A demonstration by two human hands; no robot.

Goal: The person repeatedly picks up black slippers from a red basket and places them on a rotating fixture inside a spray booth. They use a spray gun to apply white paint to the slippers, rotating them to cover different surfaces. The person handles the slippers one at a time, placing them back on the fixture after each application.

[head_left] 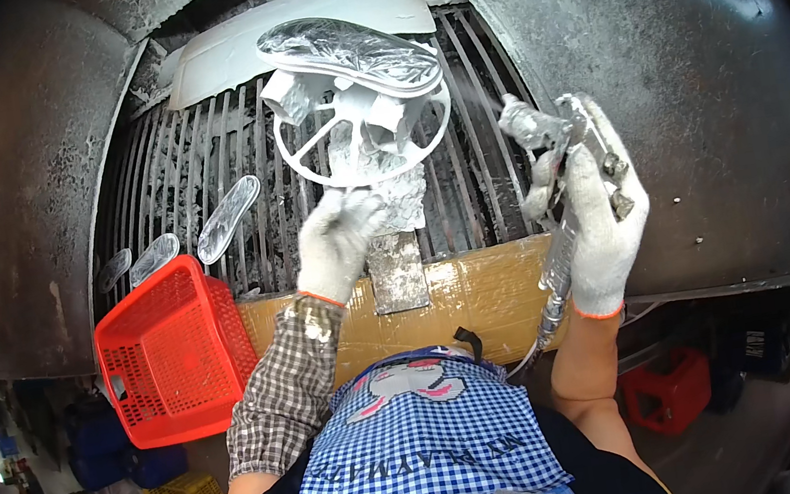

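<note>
A pale shoe sole [349, 56] with shiny, crinkled clear film over its top rests on supports above a white spoked wheel [367, 178]. The wheel stands on a paint-crusted post [404, 200]. My left hand [339, 243], in a white knit glove, is at the wheel's near rim. Its fingers are loosely bent and apart, a little blurred; whether they touch the rim is unclear. In my gloved right hand [603, 218] is a spray gun [540, 130], coated in whitish residue, its nozzle toward the sole. A faint mist hangs before it.
Several film-covered soles [230, 219] lie on the slatted metal grate [246, 157] at left. A red plastic basket [173, 354] sits at the near left corner. Stained metal walls [666, 88] flank the grate. Tape-covered cardboard [488, 300] lines its near edge; a hose [530, 359] trails from the gun.
</note>
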